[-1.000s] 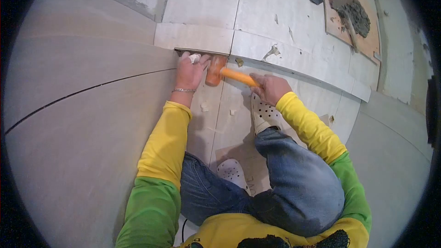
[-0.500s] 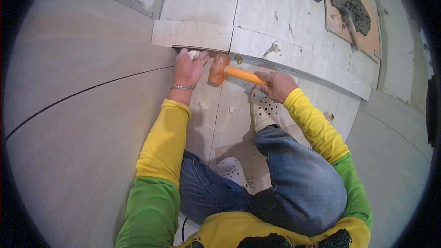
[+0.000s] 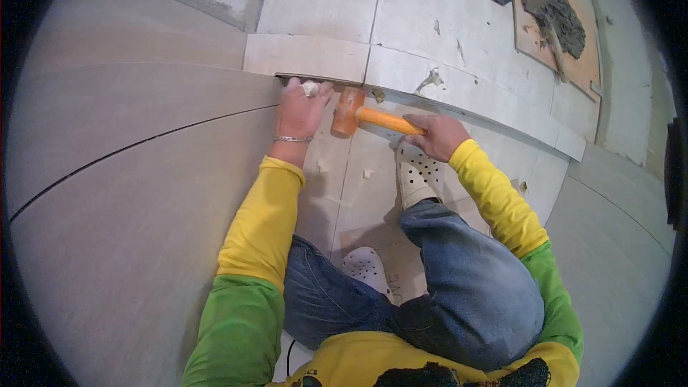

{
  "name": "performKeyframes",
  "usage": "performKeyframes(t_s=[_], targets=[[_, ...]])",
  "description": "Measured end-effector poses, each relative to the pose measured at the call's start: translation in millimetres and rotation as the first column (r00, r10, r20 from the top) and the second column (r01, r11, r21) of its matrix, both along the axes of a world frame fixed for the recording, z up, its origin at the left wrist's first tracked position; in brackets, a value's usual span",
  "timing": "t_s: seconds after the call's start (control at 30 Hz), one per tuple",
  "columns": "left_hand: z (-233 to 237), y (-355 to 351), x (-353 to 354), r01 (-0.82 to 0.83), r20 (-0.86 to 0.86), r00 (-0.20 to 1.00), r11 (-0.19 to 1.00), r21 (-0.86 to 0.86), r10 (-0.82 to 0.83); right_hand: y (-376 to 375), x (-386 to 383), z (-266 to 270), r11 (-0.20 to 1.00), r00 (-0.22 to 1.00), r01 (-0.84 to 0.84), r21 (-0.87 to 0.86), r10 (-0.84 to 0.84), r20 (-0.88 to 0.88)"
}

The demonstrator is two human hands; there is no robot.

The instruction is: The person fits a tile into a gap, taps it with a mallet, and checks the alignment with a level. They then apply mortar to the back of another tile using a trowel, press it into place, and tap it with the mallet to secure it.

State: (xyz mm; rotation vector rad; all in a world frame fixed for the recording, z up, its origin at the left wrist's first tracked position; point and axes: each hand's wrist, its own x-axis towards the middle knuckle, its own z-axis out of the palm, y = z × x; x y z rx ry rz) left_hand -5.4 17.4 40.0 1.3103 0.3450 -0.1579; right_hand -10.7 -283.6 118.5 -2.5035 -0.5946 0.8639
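My right hand is wrapped round the yellow-orange handle of a rubber mallet. The mallet's orange head hangs over the lower tiled floor, close beside my left hand. That left hand reaches up to the step's front face, its fingers stretched out against it just under the edge, with a white wrap round one finger. Right above those fingertips, a thin dark gap runs beneath the pale edge tile. The face behind the fingers is mostly hidden.
Large grey wall tiles stand at the left. On the upper step, a board bears a heap of grey mortar and a trowel. Small chips lie on the floor tiles. My white clogs rest by a cardboard sheet.
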Motion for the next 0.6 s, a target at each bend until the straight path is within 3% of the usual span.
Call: performKeyframes(t_s=[0.03,0.1,0.23,0.3,0.6], targets=[[2.0,-0.9,0.0,-0.005,0.004,1.0,1.0,0.013,0.005,-0.2,0.7,-1.1,1.0,1.0,-0.005,0.013,0.005,0.004],[9.2,-6.5,1.3,-0.227,-0.155,0.972,0.868,-0.442,0.176,1.5,0.3,4.3,0.999,0.999,0.04,-0.022,-0.041,-0.019],[5.2,-9.0,-0.1,-0.2,-0.108,0.98,0.875,-0.44,0.17,0.6,1.8,2.7,0.998,0.998,0.042,-0.045,-0.044,-0.034],[9.8,-10.4,0.0,-0.285,-0.183,0.958,0.786,-0.548,0.22,-0.1,1.9,4.4,0.999,0.999,0.03,-0.012,-0.031,-0.038],[17.4,-12.8,5.3,-0.314,-0.211,0.948,0.797,-0.516,0.237,-6.1,0.2,-1.0,0.999,0.998,0.018,0.038,-0.015,-0.067]])
